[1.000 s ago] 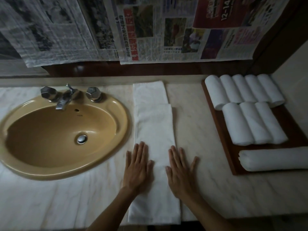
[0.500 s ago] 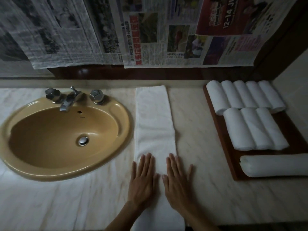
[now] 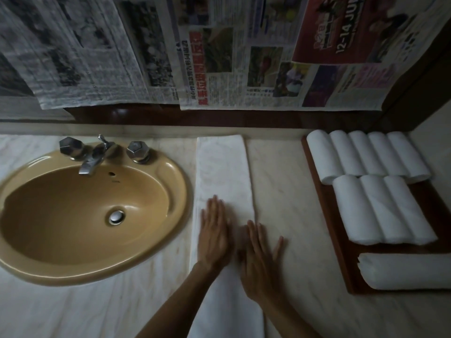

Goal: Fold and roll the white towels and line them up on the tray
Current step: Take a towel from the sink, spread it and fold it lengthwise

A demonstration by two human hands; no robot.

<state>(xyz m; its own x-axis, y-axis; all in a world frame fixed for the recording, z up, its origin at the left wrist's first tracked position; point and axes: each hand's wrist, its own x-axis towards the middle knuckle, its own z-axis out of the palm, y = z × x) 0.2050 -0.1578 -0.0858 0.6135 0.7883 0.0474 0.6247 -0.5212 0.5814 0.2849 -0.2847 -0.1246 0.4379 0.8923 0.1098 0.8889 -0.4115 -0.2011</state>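
Mustard-yellow sink (image 3: 73, 215) sits at the left of the marble table (image 3: 280, 191). Right of it the long folded towel (image 3: 223, 172) lies flat, left hand (image 3: 213, 234) and right hand (image 3: 260, 261) open, palms pressing on it. Rolled towels (image 3: 380, 208) fill the tray (image 3: 324, 208) at the right. Uneven pressure could skew the fold. The towel's near end is cut off, and both hands are blurred.

Dim, murky wide-angle shot with bowed edges; both hands motion-blurred, glare on the sink (image 3: 168, 167) rim.
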